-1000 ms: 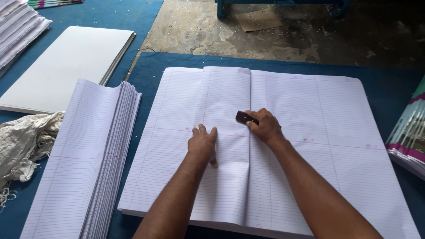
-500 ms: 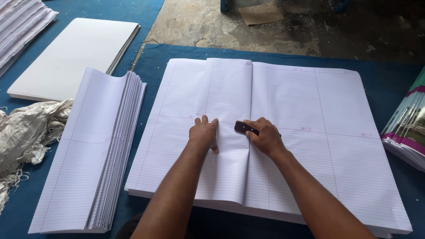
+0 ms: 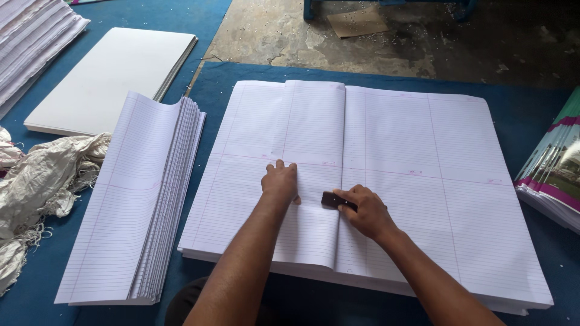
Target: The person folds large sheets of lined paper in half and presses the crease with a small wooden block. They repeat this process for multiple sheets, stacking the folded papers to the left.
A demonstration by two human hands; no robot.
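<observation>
The folded ruled sheet (image 3: 311, 175) lies on top of the big stack of ruled paper sheets (image 3: 423, 181), left of the stack's middle, with its folded edge running front to back beside the stack's centre line. Your left hand (image 3: 280, 181) rests flat on the flap, fingers together and spread on the paper, likely pinning it so the fold stays aligned. Your right hand (image 3: 362, 211) has its fingers curled tight around a small dark creasing block (image 3: 333, 200), pressed onto the fold edge near the front, apparently to sharpen the crease. Left of the stack, a pile of folded ruled sheets (image 3: 136, 199) sits with its edges fanned. Beyond it lies a flat white board stack (image 3: 112, 75); crumpled white cloth (image 3: 42, 181) at far left; coloured printed covers (image 3: 553, 175) at right; all on a blue mat (image 3: 254, 71).
</observation>
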